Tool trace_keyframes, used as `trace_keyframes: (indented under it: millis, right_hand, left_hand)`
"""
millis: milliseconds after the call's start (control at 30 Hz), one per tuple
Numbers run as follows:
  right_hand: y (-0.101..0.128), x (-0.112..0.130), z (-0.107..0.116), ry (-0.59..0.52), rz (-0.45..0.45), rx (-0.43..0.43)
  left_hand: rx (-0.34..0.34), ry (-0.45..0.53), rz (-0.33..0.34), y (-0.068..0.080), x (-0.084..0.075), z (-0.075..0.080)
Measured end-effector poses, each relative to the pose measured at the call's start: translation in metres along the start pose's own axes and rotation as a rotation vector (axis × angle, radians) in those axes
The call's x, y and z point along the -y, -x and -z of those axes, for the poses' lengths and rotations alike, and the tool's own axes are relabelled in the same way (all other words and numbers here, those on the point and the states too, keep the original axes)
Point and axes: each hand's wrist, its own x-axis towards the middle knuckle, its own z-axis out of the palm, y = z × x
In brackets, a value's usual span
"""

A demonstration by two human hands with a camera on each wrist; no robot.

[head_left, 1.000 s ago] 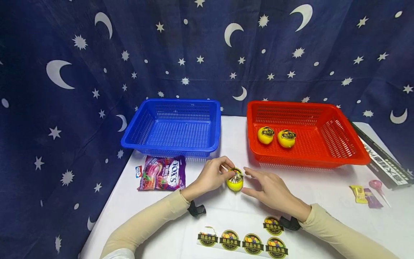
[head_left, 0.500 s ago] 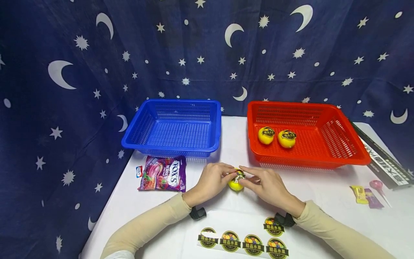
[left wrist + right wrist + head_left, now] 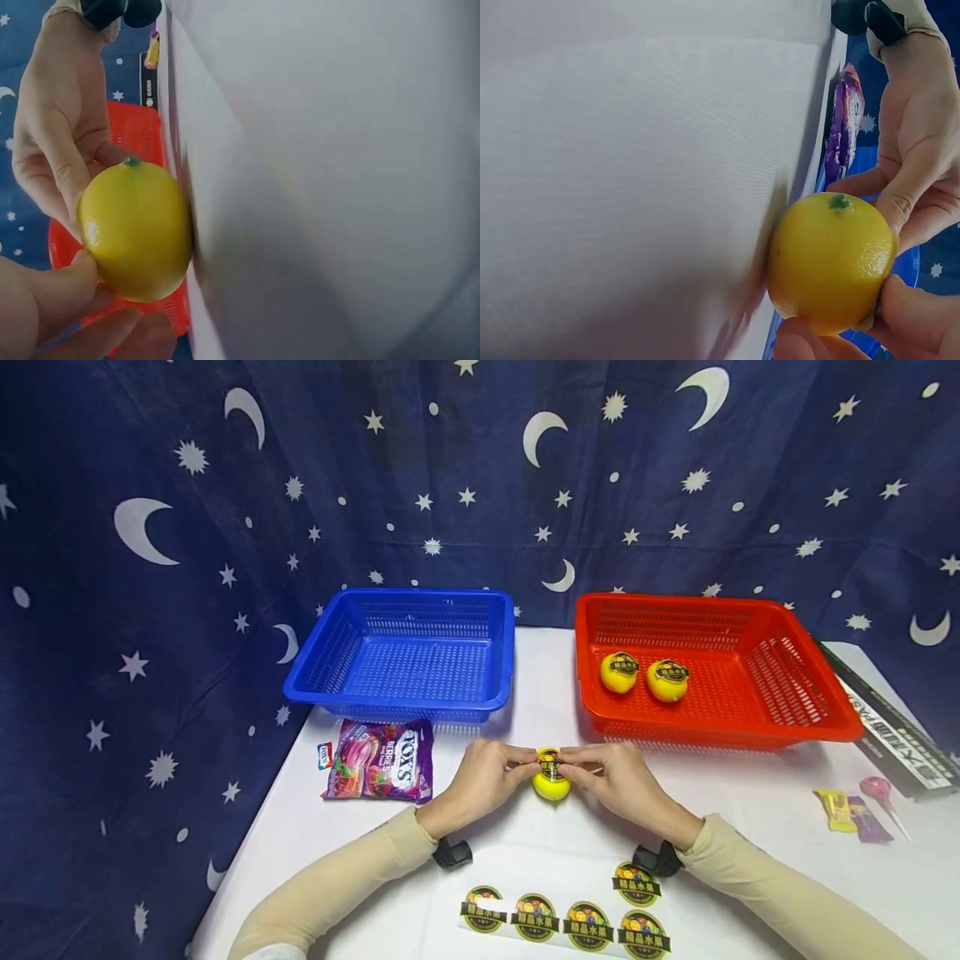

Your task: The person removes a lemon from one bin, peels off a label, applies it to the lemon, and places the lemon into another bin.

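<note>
A yellow lemon (image 3: 552,789) rests on the white table between my two hands, with a dark round label sticker (image 3: 551,765) on its top. From one side my left hand (image 3: 480,781) holds the fruit, thumb and fingers at the sticker's left end. My right hand (image 3: 622,783) grips the opposite side in the same way, at the sticker's right end. Both wrist views show the lemon's (image 3: 139,232) small green stem tip facing me. In the right wrist view, fingertips of both hands touch the lemon (image 3: 829,262); the sticker is hidden there.
Behind stand a blue basket (image 3: 397,702) and a red basket (image 3: 697,727) holding two labelled lemons (image 3: 619,673). A purple candy bag (image 3: 381,762) lies left. A sticker sheet (image 3: 480,860) lies in front. Right are wrapped candies (image 3: 836,810), a lollipop (image 3: 876,789) and a long box (image 3: 900,735).
My right hand has come in from the right and now holds the lemon opposite my left. The sticker now lies more evenly across the top.
</note>
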Motion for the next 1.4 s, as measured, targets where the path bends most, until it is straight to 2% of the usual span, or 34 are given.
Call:
trace_keyframes:
  millis: [233,367,467,600,733,800,867,1000,1067,1167,1233,1333,1400]
  right_hand:
    - [-0.004,-0.001,-0.001,-0.079,-0.028,0.051]
    - [-0.006,0.000,0.001,-0.098,-0.078,0.085]
    - [-0.008,0.001,0.003,-0.055,-0.109,0.126]
    - [-0.011,0.001,0.003,0.027,-0.071,0.196]
    - [-0.008,0.004,0.011,0.042,-0.058,0.232]
    - [-0.002,0.010,0.026,0.024,-0.070,0.243]
    - [0.002,0.017,0.050,-0.004,-0.078,0.250]
    - [-0.001,0.024,0.118,-0.007,-0.094,0.220]
    - [-0.011,0.017,0.156,0.038,-0.144,0.187]
    - [-0.030,-0.011,0.204,0.087,-0.267,0.159]
    - [-0.043,-0.039,0.226,0.130,-0.345,0.167]
    - [-0.057,-0.081,0.241,0.161,-0.404,0.220]
    - [-0.063,-0.104,0.241,0.178,-0.403,0.271]
  left_hand:
    - [-0.021,-0.077,-0.079,0.002,0.000,0.002]
    - [-0.025,-0.108,-0.122,0.001,-0.001,0.001]
    - [-0.026,-0.131,-0.133,-0.001,-0.003,0.001]
    - [0.017,-0.138,-0.133,-0.005,-0.006,0.003]
    - [0.010,-0.085,-0.125,-0.007,-0.013,0.007]
    - [-0.027,-0.055,-0.140,-0.010,-0.018,0.010]
    - [-0.074,-0.042,-0.170,-0.015,-0.026,0.013]
    - [-0.143,-0.115,-0.225,-0.033,-0.041,0.015]
    - [-0.152,-0.187,-0.232,-0.045,-0.046,0.013]
    - [-0.130,-0.272,-0.218,-0.061,-0.052,0.008]
    - [-0.109,-0.311,-0.205,-0.069,-0.053,0.004]
    - [-0.079,-0.349,-0.188,-0.077,-0.054,-0.003]
    - [-0.060,-0.365,-0.181,-0.079,-0.053,-0.007]
